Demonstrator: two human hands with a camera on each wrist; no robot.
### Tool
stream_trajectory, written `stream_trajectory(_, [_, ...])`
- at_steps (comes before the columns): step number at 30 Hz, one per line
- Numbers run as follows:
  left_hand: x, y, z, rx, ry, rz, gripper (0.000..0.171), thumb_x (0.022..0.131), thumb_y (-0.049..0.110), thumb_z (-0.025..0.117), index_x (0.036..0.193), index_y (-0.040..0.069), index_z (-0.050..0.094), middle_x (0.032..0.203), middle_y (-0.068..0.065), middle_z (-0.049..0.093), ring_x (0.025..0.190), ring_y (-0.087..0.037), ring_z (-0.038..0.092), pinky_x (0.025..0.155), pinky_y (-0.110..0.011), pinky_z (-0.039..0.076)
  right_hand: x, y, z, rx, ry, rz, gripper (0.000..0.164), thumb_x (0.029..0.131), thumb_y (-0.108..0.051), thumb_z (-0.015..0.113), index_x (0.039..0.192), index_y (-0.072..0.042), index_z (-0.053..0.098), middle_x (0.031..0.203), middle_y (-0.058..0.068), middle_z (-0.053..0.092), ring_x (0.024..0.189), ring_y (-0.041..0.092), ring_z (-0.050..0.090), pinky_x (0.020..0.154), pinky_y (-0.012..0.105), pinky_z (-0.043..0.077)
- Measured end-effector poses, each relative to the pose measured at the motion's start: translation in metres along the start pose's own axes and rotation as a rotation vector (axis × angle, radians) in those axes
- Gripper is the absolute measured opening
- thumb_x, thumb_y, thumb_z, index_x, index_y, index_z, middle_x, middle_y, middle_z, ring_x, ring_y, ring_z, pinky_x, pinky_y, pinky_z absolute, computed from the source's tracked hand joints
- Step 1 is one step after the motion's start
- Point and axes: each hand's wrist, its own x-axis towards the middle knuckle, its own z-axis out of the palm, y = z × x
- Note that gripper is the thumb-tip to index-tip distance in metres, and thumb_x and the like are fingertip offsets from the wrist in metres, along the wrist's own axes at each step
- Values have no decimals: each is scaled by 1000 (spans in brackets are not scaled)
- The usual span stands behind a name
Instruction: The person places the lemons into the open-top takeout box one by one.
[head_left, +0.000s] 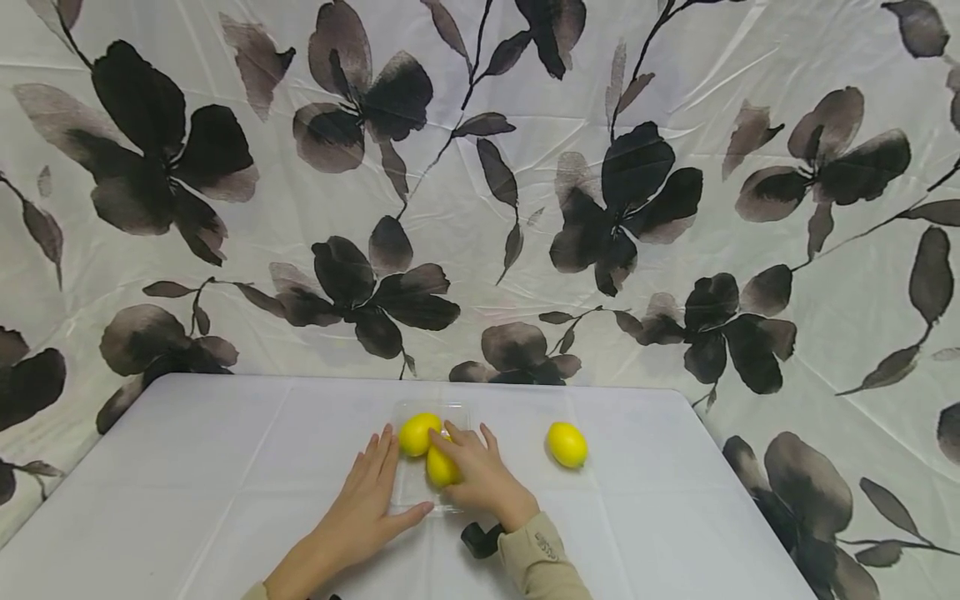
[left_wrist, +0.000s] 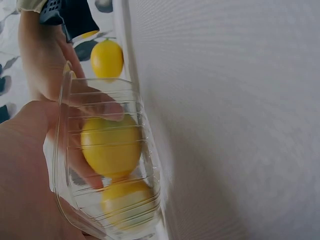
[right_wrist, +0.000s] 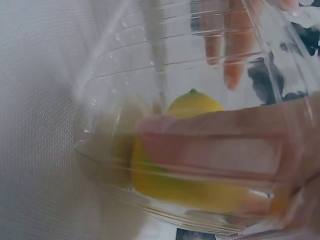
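Observation:
A clear plastic container stands on the table with two yellow lemons in it. My right hand reaches into it and grips the nearer lemon, thumb and fingers about its sides. The other lemon lies against it, farther back and to the left. In the left wrist view the held lemon shows through the ribbed wall, below the right thumb. My left hand rests along the container's left side, fingers straight, thumb spread at the near edge. The right wrist view shows the held lemon behind the thumb.
A third lemon lies on the white-covered table, right of the container. Behind the table hangs a white cloth with dark flowers. A black device sits at the right wrist, by a beige sleeve.

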Motion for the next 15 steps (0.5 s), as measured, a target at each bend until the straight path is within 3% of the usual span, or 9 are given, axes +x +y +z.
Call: stream_trajectory(15, [0, -2, 1, 11, 9, 8, 106, 88, 66, 60, 152, -11, 23, 163, -25, 9, 148, -45, 11, 116, -63, 15, 0, -1, -3, 54, -12, -20, 85, 74, -17, 86, 149, -14, 46, 154, 11, 41, 142, 24, 38, 119, 55, 19])
